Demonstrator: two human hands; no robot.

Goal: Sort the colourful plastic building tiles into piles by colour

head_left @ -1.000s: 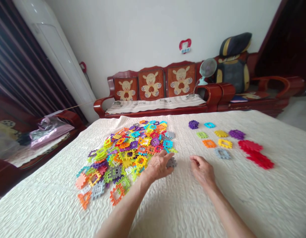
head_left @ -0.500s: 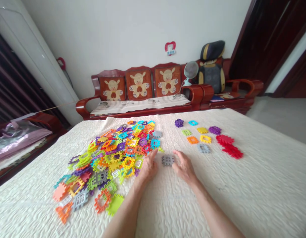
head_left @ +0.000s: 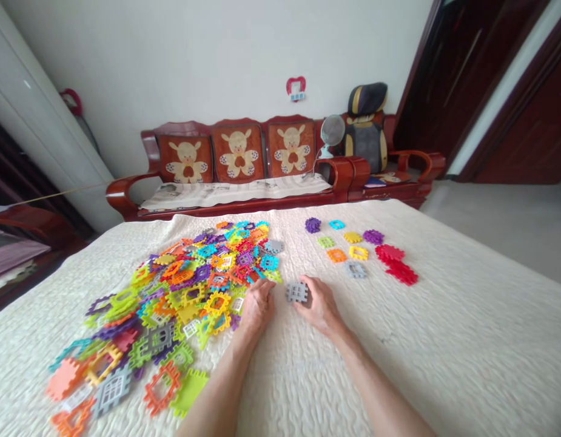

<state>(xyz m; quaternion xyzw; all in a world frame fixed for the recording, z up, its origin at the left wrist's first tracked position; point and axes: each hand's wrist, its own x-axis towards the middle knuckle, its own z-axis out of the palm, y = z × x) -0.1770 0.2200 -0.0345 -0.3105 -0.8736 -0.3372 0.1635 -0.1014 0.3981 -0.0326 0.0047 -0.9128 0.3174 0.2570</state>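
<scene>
My right hand [head_left: 320, 305] rests on the cream quilted bedspread [head_left: 444, 340] with its fingertips pinched on the right edge of a grey square interlocking tile [head_left: 297, 292]. My left hand [head_left: 257, 305] lies just left of that tile, fingers curled in, at the edge of a big loose pile of coloured interlocking tiles [head_left: 189, 285]. Nothing shows inside the left hand. Farther right, sorted tiles lie apart in small groups: purple [head_left: 313, 224], orange [head_left: 336, 255], grey [head_left: 355, 269] and red [head_left: 396, 262] among them.
A red wooden sofa [head_left: 244, 194] with bear cushions stands behind the bed, with a small fan [head_left: 332, 130] and a dark back cushion [head_left: 366, 124] on it. A tall white appliance [head_left: 34, 127] is at the left, dark wooden doors [head_left: 448, 79] at the right.
The grey tile passed from my left hand onto the bedspread between both hands; my right hand has closed in on it. The view swung right, so everything shifted left.
</scene>
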